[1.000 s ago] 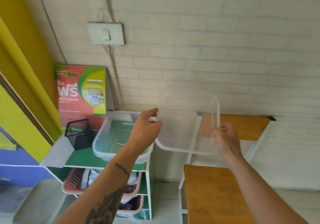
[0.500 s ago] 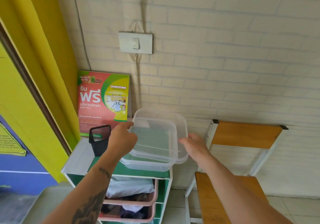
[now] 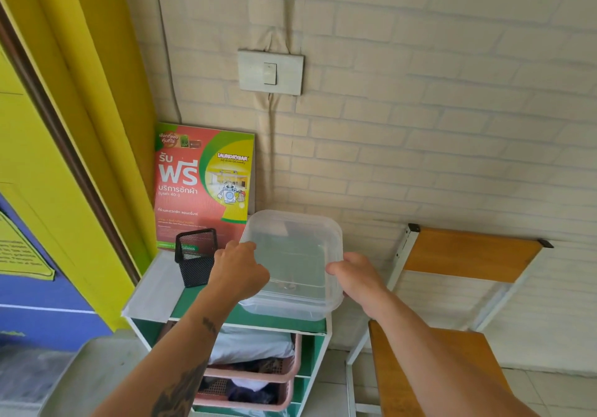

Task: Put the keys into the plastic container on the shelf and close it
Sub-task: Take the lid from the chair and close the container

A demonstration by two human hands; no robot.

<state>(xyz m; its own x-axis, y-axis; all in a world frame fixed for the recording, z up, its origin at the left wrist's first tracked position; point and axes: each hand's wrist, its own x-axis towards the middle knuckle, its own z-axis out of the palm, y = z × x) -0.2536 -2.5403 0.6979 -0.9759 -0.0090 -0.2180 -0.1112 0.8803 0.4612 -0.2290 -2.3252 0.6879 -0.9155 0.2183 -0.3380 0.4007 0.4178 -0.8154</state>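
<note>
A clear plastic container stands on the green top of a small shelf unit, against the brick wall. Its clear lid lies flat on it. My left hand grips the lid's left edge and my right hand grips its right edge. Something small and metallic, likely the keys, shows faintly through the plastic on the container's floor.
A black mesh pen holder stands just left of my left hand. A red and green poster leans on the wall behind. Pink baskets fill the shelf below. A wooden chair stands at the right.
The lid was held up to the right of the open container. Both hands have brought it left and down, and it now rests on the container.
</note>
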